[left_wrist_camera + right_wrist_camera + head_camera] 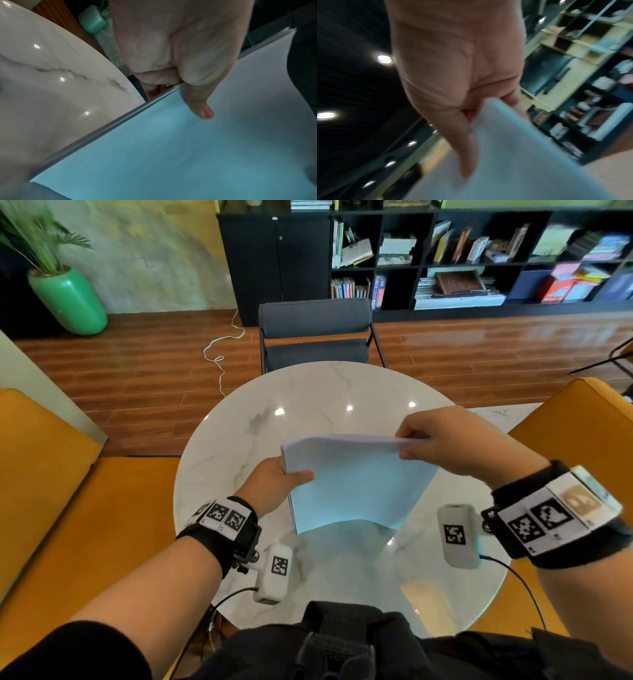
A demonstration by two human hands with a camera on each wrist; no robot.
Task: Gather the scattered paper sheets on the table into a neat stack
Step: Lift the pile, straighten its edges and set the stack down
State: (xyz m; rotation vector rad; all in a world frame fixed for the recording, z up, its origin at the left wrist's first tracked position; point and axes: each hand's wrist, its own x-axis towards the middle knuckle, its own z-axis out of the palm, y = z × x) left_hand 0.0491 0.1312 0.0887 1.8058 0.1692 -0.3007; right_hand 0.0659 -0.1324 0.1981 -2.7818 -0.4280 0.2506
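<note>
While both my hands grip the paper stack (pixel 352 477) upright between them, left hand (pixel 274 479) pinching its side, right hand (pixel 455 445) its top corner, I should tap its bottom edge squarely on the counter (pixel 325 392).

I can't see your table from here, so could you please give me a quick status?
Both hands, left and right, gripping the white paper stack. Stack upright on round marble table. Nothing obstructing.

Paper sheets (pixel 349 484) pale blue-white; table (pixel 308 392) white w/ grey marble veins.
</note>
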